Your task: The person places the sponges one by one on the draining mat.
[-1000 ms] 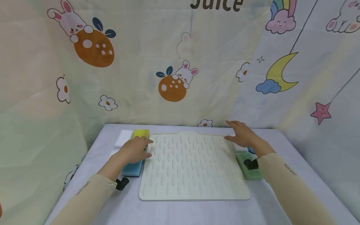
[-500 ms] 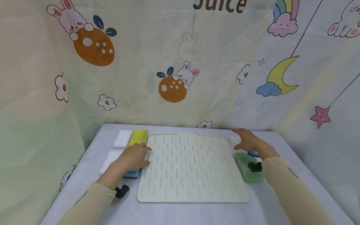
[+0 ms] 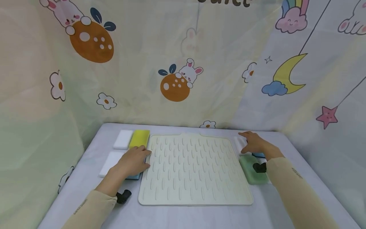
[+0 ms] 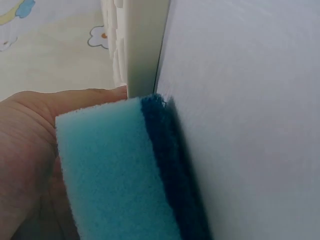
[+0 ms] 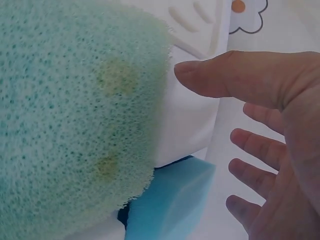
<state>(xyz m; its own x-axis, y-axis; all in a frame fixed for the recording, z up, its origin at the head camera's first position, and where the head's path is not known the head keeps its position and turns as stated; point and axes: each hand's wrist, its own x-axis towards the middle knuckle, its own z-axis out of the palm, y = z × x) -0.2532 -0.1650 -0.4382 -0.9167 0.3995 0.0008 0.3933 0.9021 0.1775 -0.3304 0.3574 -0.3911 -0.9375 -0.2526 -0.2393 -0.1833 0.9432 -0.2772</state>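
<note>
A cream ridged mat (image 3: 191, 171) lies flat in the middle of the table. At its left edge is my left hand (image 3: 133, 163), thumb and fingers spread, fingertips right at the rim. Below that hand is a blue sponge (image 4: 115, 170) with a dark scouring side; the hand partly hides it in the head view. My right hand (image 3: 257, 144) hovers off the mat's right side, thumb apart from the fingers, nothing between them. Nearest to it are a porous green sponge (image 5: 85, 115), a white block (image 5: 187, 110) and another blue sponge (image 5: 167, 200).
Left of the mat lie a yellow sponge (image 3: 140, 138) and two white blocks, one at the back (image 3: 123, 139) and one nearer (image 3: 110, 163). A printed cloth (image 3: 134, 79) hangs around the white table (image 3: 177, 218) at the back and sides.
My right hand has moved away from the mat's upper right edge, out to the right. My left hand has drawn back slightly to the left. The mat sits nearly where it was.
</note>
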